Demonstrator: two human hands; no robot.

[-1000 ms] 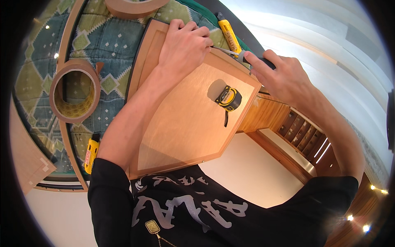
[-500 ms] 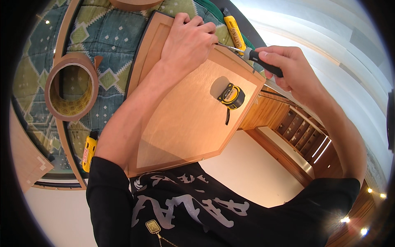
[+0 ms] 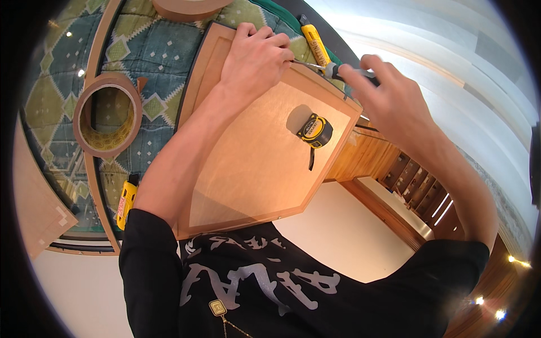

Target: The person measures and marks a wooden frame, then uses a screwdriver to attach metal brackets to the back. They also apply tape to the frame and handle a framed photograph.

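Pale wooden panel (image 3: 253, 163) with a raised border (image 3: 324, 87): screwdriver work in progress at the far edge.
Panel lies slanted between the quilted cloth (image 3: 152, 56) and the black shirt (image 3: 360, 304). Right hand (image 3: 389, 93) is wrapped around the screwdriver (image 3: 331, 70), its shaft directed at the far edge; left hand (image 3: 256, 59) rests on that edge, fingers bent beside the shaft's end (whether they pinch a fastener cannot be told). Judged from this view, the border is in place and the screwdriver work unfinished; the amount left is hidden. Tape measure (image 3: 316, 132) sits on the panel, yellow knife (image 3: 314, 42) beyond it.
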